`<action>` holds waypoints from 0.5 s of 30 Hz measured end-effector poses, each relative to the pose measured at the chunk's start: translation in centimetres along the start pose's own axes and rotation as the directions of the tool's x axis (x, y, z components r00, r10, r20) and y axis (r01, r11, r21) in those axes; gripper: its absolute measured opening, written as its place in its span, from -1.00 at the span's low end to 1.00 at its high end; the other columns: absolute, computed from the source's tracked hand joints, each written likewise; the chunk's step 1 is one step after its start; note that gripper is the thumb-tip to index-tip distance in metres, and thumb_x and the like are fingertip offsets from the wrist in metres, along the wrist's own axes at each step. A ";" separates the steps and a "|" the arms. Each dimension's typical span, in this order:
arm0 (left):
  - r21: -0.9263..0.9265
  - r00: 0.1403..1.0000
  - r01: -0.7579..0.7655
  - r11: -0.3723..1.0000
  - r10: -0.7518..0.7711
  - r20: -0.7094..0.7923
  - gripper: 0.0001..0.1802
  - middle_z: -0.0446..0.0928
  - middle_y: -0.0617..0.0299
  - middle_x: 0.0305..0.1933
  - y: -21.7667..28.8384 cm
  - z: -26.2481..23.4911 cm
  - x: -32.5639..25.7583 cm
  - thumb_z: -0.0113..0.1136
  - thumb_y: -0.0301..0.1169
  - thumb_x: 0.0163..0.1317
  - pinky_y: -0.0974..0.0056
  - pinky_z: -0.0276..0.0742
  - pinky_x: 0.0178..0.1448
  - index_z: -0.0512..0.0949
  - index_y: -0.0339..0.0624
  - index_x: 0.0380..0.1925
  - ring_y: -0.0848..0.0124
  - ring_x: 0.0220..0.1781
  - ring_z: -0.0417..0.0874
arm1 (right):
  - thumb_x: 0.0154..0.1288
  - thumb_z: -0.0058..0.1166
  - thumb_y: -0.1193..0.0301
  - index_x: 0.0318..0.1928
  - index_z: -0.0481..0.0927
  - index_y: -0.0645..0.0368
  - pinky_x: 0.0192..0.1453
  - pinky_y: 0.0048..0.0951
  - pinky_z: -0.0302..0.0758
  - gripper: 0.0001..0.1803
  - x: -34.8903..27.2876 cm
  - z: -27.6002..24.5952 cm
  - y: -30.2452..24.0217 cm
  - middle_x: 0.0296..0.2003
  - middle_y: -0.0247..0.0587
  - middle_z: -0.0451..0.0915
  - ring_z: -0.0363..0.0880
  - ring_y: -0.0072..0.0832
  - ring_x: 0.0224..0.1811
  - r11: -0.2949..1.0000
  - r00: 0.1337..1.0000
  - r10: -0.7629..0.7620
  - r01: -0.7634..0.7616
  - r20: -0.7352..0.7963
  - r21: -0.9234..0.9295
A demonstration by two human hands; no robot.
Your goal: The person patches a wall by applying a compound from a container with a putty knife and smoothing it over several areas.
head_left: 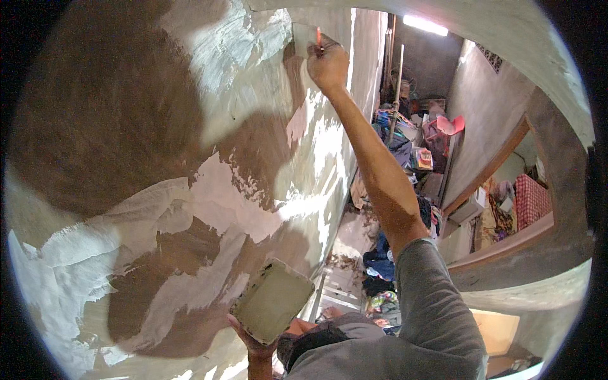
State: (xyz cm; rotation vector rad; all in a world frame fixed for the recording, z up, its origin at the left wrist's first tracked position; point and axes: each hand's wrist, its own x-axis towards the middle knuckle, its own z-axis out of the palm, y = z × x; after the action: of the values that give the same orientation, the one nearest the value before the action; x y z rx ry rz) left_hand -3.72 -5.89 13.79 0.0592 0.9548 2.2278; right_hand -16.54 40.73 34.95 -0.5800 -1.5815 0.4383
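Observation:
High on the wall [253, 171], my right hand [329, 63] is closed around a putty knife, whose orange handle [318, 37] sticks up out of the fist. Its pale, flat blade seems to lie against the wall, though its edges are hard to make out. My left hand [253, 342] grips a shallow rectangular tray [272, 301] from below, near my body and close to the wall. Greyish putty coats the tray's face, and its rim is crusted. Pale smears of putty [234, 202] cover parts of the darker wall in uneven patches.
Clothes [380, 259] and mixed household items lie along the narrow floor to the right. A long upright pole [398, 82] and a pink object [449, 125] stand farther back. A framed wall opening [494, 164] is at the right, a lit lamp [425, 25] above.

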 end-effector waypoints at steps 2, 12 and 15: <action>0.016 0.999 -0.028 0.999 0.029 -0.024 -0.07 0.15 0.05 0.31 -0.2 0.3 0.1 -0.30 0.41 0.08 -0.11 0.26 0.24 0.10 -0.05 0.27 0.07 0.27 0.23 | 0.02 0.04 0.50 -0.24 0.60 0.18 -0.40 -0.26 0.46 -0.76 -1.9 -0.3 -1.8 -0.47 0.09 0.56 0.54 -0.03 -0.48 0.994 0.994 -0.096 0.094 0.045 0.061; 0.109 0.982 -0.111 0.988 0.126 -0.139 -0.05 0.22 0.04 0.27 -0.1 2.5 -0.1 -0.26 0.39 0.08 -0.07 0.32 0.22 0.10 -0.14 0.26 0.08 0.22 0.33 | 0.15 0.05 0.47 -0.28 0.59 0.23 -0.55 -0.43 0.34 -0.85 -3.1 -2.6 -2.8 -0.66 -0.07 0.47 0.43 -0.43 -0.69 0.983 0.995 -0.048 0.063 -0.088 0.172; -0.004 0.988 -0.076 0.997 0.075 -0.133 -0.05 0.20 0.04 0.28 0.0 1.9 -0.1 -0.28 0.39 0.09 -0.09 0.29 0.23 0.09 -0.13 0.26 0.07 0.23 0.32 | 0.14 0.02 0.48 -0.30 0.59 0.22 -0.57 -0.41 0.33 -0.87 -2.6 -0.5 -1.7 -0.69 -0.08 0.45 0.43 -0.35 -0.72 0.988 0.968 -0.098 0.122 -0.230 0.095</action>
State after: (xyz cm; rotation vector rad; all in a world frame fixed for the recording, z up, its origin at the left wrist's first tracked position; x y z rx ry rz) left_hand -3.09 -4.74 15.15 -0.0591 1.0290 2.3290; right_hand -16.09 37.74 33.93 -0.4396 -1.3572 0.3592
